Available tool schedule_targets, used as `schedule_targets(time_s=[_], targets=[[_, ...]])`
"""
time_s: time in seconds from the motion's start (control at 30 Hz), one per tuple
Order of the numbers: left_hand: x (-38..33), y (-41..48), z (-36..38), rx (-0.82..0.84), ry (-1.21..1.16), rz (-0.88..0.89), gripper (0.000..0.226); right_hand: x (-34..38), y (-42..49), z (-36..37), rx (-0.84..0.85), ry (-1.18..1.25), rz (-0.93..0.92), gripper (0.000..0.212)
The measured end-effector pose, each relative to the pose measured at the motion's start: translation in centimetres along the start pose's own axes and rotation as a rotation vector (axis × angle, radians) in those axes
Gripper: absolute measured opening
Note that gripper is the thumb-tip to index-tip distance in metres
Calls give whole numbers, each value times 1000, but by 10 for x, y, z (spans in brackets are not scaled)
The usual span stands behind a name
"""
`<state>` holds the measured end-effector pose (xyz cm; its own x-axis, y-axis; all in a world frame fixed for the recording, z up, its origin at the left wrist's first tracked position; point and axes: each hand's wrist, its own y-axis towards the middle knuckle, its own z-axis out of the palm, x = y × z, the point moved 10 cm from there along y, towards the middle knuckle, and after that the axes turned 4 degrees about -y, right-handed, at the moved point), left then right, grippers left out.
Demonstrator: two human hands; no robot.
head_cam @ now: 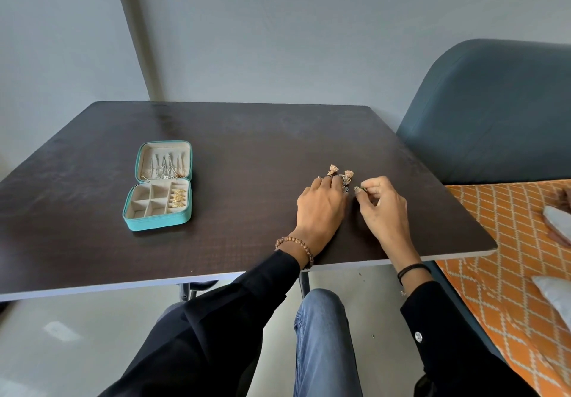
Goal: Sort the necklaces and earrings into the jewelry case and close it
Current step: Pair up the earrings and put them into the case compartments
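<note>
A teal jewelry case (133, 223) lies open on the left of the dark table (231, 155). Necklaces (163, 164) hang in its lid, and gold earrings (178, 199) fill the right slots of its tray. On the right side of the table lies a small pile of gold earrings (340, 174). My left hand (321, 208) rests flat with its fingertips on that pile. Right beside it, my right hand (381, 205) pinches a small earring (358, 189) between thumb and forefinger. Part of the pile is hidden under my left fingers.
A blue-grey chair back (488, 112) stands beyond the table's right edge. An orange patterned cloth (500, 242) with pale objects on it lies at the right. My knees are under the table's near edge (123, 285). A grey wall is behind.
</note>
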<state>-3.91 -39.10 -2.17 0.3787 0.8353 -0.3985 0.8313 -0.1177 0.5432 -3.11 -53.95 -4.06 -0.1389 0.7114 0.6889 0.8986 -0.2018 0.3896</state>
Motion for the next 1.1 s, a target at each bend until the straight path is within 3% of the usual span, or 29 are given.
schedule_targets(time_s=[0.13,0.33,0.6,0.8,1.0,1.1], targets=[[-8,-1,1,17,62,75,9,5,-3,0,38,44,4,20],[25,-8,-2,62,-442,-189,28,0,-8,5,135,195,81,23],[66,-35,-24,124,-1003,-423,20,44,-28,23,253,488,81,16],[90,-46,-54,105,-1137,-469,17,77,-34,52,335,591,91,18],[119,-50,-73,17,-1229,-589,20,91,-40,89,430,743,250,17],[136,-55,-74,3,-1282,-711,29,96,-41,102,471,784,332,36]])
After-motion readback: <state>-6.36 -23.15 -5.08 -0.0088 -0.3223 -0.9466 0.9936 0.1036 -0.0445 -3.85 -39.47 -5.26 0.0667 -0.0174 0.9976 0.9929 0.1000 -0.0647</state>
